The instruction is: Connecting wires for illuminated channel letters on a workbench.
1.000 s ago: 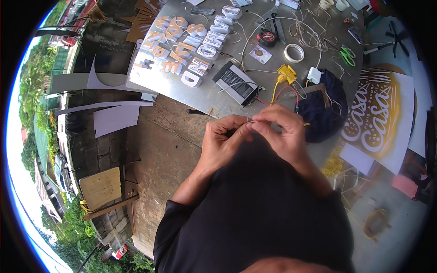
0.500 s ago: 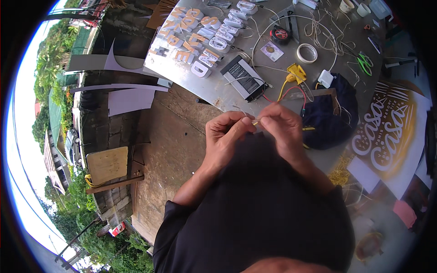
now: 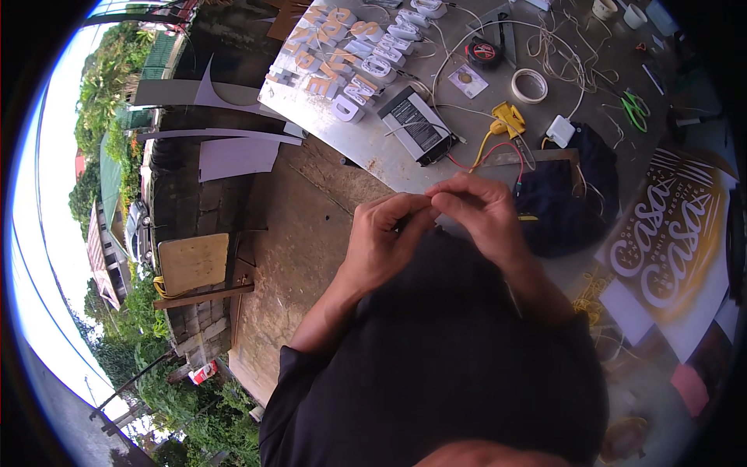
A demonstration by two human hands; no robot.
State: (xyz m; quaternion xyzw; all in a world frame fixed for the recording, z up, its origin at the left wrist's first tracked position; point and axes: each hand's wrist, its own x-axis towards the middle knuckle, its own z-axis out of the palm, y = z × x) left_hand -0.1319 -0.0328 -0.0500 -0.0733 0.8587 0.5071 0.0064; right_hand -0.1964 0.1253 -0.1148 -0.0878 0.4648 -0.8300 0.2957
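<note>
My left hand (image 3: 387,237) and my right hand (image 3: 484,214) meet in front of my chest, just off the near edge of the metal table. Thumb and fingers of each are pinched together, fingertips touching the other hand's. Whatever small thing lies between them is hidden by the fingers. Beyond the hands lies a black and silver power supply box (image 3: 416,124) with red and white wires. To the right of it are a yellow plug (image 3: 507,119), a white adapter (image 3: 559,131) and a dark blue cloth bundle (image 3: 576,218).
Rows of white-sided channel letters (image 3: 377,68) cover the table's far left. A tape measure (image 3: 483,53), a tape roll (image 3: 529,86), loose cable (image 3: 556,54) and green scissors (image 3: 635,110) lie farther right. A printed stencil sheet (image 3: 673,241) is at my right; a block wall (image 3: 198,194) stands left.
My fingertips have closed in, and the thin pale piece that showed between them is out of sight. The whole view has shifted slightly; the table things have stayed put.
</note>
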